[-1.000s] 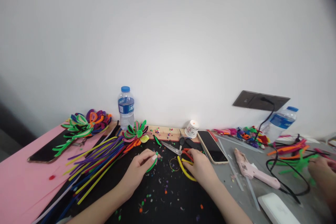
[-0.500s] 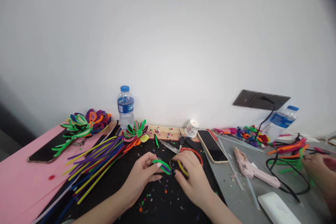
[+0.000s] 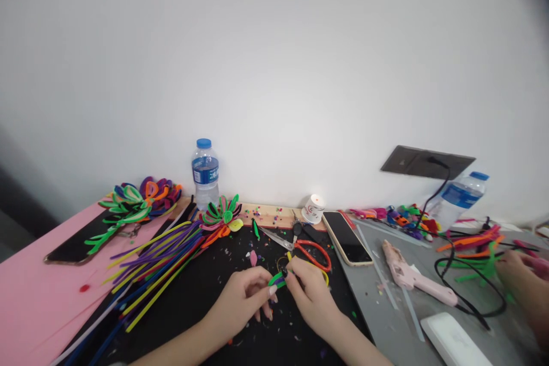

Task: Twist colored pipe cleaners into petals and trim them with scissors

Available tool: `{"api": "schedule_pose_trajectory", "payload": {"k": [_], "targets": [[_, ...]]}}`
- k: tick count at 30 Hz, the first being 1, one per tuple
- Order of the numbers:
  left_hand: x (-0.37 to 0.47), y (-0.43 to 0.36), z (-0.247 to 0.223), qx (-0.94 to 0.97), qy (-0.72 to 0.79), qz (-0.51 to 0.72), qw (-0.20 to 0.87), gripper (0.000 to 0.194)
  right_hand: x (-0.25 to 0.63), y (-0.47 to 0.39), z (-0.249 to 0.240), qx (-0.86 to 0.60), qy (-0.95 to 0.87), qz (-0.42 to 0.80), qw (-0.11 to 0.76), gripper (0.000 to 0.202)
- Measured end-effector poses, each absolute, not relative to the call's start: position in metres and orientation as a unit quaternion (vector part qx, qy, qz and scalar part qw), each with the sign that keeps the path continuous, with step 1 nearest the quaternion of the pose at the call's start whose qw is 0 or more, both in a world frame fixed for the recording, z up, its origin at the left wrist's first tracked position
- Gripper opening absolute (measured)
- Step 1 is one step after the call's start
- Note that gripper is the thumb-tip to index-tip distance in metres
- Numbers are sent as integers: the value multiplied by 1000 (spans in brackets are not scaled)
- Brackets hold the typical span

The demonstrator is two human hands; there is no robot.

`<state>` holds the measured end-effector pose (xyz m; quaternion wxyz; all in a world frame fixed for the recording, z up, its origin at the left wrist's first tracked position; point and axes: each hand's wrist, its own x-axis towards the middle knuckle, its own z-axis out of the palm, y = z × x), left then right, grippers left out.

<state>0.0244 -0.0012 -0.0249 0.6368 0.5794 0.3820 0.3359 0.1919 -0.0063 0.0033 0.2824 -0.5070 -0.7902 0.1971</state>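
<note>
My left hand [image 3: 242, 300] is closed, its thumb and fingers pinching a small green-and-purple pipe cleaner loop [image 3: 277, 280]. Close against it, my right hand [image 3: 314, 291] is closed on a yellow pipe cleaner [image 3: 326, 279]; one yellow end pokes out above the fingers, the other to the right of the hand. The right fingertips meet the loop's end, and the exact contact is hidden. Just beyond the right hand lie scissors with red handles [image 3: 316, 256], blades pointing left. A small pink piece [image 3: 253, 257] and a green pipe cleaner petal [image 3: 255, 230] rest on the black mat [image 3: 214, 320].
To the left are loose pipe cleaners [image 3: 158, 274], pipe cleaner flowers [image 3: 141, 200] and a water bottle [image 3: 206, 174]. A paper cup [image 3: 313, 209], a phone [image 3: 349, 240] and a pink glue gun [image 3: 418, 280] with its cable are rightward. Another person's hand [image 3: 521, 280] works at far right.
My left hand has moved right with the loop, up to my right fingers. The yellow pipe cleaner has shifted in my right hand. The pink piece has come into view.
</note>
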Motion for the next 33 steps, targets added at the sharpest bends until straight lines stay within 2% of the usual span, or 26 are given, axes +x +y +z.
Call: {"api": "schedule_pose_trajectory", "payload": {"k": [8,18,25,33], "targets": [[28,-6,-24,518,337,317,719,29,189,-6,1,-490,-775,273,291,29],[29,-8,-24,505,307,298,750,30,185,-11,1,-490,-753,333,286,35],[30,-8,-26,491,310,313,751,30,186,-11,-10,-479,-668,472,319,40],[29,-2,-30,511,337,321,723,26,188,-6,-14,-494,-683,420,338,36]]}}
